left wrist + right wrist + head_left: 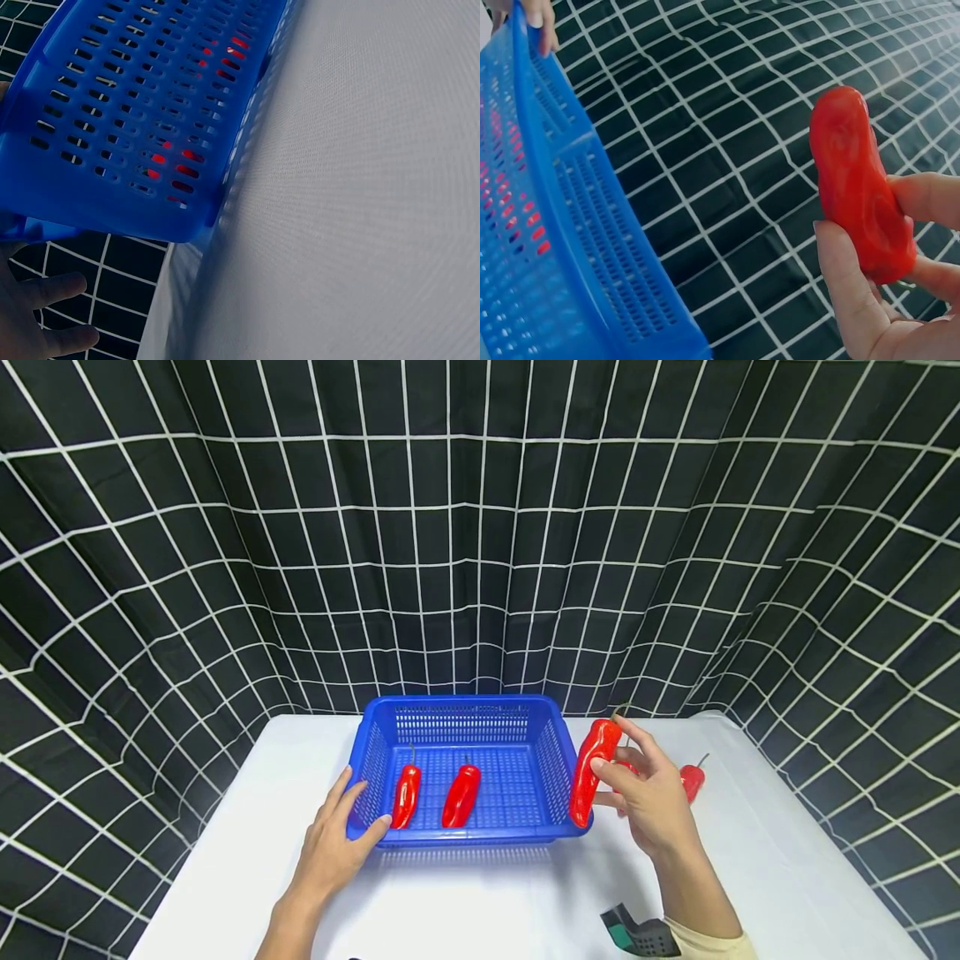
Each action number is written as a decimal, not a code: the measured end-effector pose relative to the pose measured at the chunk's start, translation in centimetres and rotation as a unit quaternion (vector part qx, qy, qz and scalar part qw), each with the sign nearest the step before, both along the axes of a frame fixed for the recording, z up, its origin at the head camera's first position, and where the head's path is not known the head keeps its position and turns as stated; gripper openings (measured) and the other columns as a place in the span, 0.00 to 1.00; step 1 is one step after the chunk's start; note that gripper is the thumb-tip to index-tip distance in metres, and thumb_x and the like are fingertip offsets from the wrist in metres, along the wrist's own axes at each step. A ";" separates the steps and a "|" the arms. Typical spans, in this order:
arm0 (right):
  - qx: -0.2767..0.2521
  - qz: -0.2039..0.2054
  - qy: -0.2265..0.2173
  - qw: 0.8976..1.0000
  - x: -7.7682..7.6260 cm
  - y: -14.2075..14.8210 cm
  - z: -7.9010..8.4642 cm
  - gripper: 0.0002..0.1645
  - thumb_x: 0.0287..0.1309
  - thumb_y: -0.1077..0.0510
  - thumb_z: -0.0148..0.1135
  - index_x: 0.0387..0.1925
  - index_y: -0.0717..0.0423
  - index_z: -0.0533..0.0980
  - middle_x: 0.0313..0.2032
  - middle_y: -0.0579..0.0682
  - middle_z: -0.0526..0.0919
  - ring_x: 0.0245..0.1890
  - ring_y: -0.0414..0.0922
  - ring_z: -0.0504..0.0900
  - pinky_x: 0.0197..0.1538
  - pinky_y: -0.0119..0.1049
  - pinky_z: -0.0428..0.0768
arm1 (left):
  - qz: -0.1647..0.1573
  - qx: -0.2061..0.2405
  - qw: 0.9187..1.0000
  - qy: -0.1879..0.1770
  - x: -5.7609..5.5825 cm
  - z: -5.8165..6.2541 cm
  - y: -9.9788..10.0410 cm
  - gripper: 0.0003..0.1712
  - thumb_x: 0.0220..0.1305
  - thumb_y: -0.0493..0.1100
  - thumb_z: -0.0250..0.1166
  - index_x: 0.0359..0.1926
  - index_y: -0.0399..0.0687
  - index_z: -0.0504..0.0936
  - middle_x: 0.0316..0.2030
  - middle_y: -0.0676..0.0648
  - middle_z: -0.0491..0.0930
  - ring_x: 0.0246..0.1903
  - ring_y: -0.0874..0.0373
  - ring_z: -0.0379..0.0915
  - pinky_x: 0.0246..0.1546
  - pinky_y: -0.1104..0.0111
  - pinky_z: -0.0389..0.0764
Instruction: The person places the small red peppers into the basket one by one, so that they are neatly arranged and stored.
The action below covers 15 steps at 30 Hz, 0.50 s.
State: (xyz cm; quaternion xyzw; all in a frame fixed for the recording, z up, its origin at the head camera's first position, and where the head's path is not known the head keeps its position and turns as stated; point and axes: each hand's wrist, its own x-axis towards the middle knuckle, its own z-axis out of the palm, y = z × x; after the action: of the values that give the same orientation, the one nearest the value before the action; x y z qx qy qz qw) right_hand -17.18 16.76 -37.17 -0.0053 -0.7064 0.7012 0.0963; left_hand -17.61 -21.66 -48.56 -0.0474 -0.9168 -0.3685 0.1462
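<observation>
A red pepper point(595, 772) with a thin stem is pinched between the thumb and fingers of my right hand point(651, 793). It is held up beside the right rim of a blue plastic basket point(480, 835), overlapping that rim in the head view. In the right wrist view the same pepper point(859, 184) stands tilted, its stem end down by the fingers. My left hand point(333, 839) rests at the basket's front left corner, fingers spread and thumb by the front rim. Inside the basket lie two more red peppers, one at left point(407, 795) and another near the middle point(461, 795).
On the white table point(780, 860) to the right lie further red peppers, one point(692, 781) beyond my right hand and another mostly hidden behind its fingers. A black curtain point(480, 568) with a white grid surrounds the table at the back and sides.
</observation>
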 end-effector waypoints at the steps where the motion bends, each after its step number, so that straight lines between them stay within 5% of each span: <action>1: 0.000 0.001 0.000 1.000 -0.1 -0.2 -0.1 0.45 0.56 0.56 0.70 0.72 0.44 0.59 0.54 0.62 0.67 0.47 0.50 0.80 0.37 0.48 0.83 | 0.000 0.001 1.000 0.000 0.0 0.0 0.0 0.41 0.60 0.61 0.64 0.67 0.42 0.68 0.73 0.46 0.50 0.67 0.35 0.52 0.57 0.35 0.58; 15: -0.009 0.036 -0.017 0.999 -2.0 -2.5 -0.9 0.44 0.57 0.58 0.69 0.72 0.46 0.59 0.51 0.64 0.71 0.45 0.51 0.82 0.37 0.48 0.83 | -0.001 0.000 1.000 -0.002 0.0 -0.1 -0.1 0.42 0.60 0.62 0.64 0.67 0.42 0.68 0.74 0.47 0.49 0.67 0.36 0.52 0.57 0.35 0.58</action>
State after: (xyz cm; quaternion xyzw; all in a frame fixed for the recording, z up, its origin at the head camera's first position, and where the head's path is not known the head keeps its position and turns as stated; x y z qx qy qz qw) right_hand -19.14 14.26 -38.06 0.0069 -0.7012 0.7105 0.0591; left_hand -17.63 -21.80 -48.63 -0.0477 -0.9169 -0.3692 0.1436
